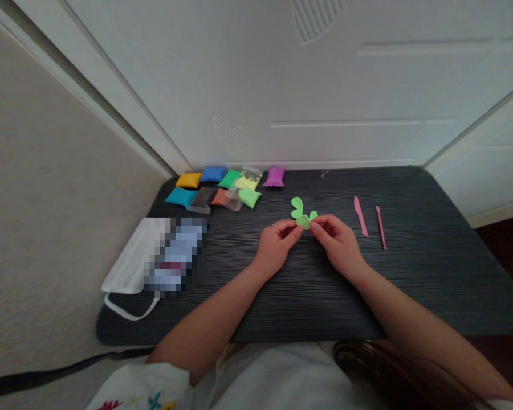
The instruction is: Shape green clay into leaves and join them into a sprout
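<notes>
Both hands meet over the middle of the dark table, pinching one flat light-green clay piece (pixel 303 222) between them. My left hand (pixel 277 244) has thumb and fingers closed on its left edge. On its right edge, my right hand (pixel 337 242) grips with thumb and fingertips. Just beyond the fingers lie more light-green clay petals (pixel 297 205), rounded and flat. Another small green lobe (pixel 313 215) shows by the right fingertips; whether it joins the held piece I cannot tell.
Several coloured clay packets (pixel 203 199) lie at the back left, with a purple packet (pixel 275 176) apart from them. A pink plastic knife (pixel 360 216) and thin pink tool (pixel 381 228) lie right. A white mask (pixel 137 256) and a blurred-out phone-like item (pixel 177 256) sit left.
</notes>
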The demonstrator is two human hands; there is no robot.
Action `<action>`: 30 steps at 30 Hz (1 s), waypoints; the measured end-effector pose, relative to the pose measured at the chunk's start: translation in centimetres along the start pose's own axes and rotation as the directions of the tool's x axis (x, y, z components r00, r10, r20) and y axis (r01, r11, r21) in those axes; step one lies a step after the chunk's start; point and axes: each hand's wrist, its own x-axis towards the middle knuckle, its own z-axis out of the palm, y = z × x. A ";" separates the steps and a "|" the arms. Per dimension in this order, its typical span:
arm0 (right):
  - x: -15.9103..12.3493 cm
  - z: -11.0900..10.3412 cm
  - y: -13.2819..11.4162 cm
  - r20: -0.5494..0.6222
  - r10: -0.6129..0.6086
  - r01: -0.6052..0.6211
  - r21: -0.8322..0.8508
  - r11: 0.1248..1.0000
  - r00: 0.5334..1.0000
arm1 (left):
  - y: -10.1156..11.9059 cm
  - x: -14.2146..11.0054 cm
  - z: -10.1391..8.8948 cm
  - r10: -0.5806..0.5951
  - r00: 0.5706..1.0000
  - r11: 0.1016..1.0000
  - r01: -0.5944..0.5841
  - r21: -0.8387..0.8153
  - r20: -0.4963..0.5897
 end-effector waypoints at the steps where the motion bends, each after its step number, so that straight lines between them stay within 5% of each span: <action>1: 0.1 -0.1 0.0 -0.004 0.000 0.000 -0.007 1.000 1.000 | 0.0 0.0 0.0 -0.005 1.000 1.000 0.005 -0.001 0.000; 17: 0.0 0.1 0.4 0.050 0.016 -0.012 -0.075 0.997 0.999 | 0.1 0.2 0.0 -0.069 0.998 0.995 0.068 -0.079 -0.009; 30: 0.1 0.5 0.0 0.027 0.077 -0.080 0.142 0.987 0.997 | 0.4 0.0 0.1 -0.099 0.995 0.986 0.100 -0.130 0.015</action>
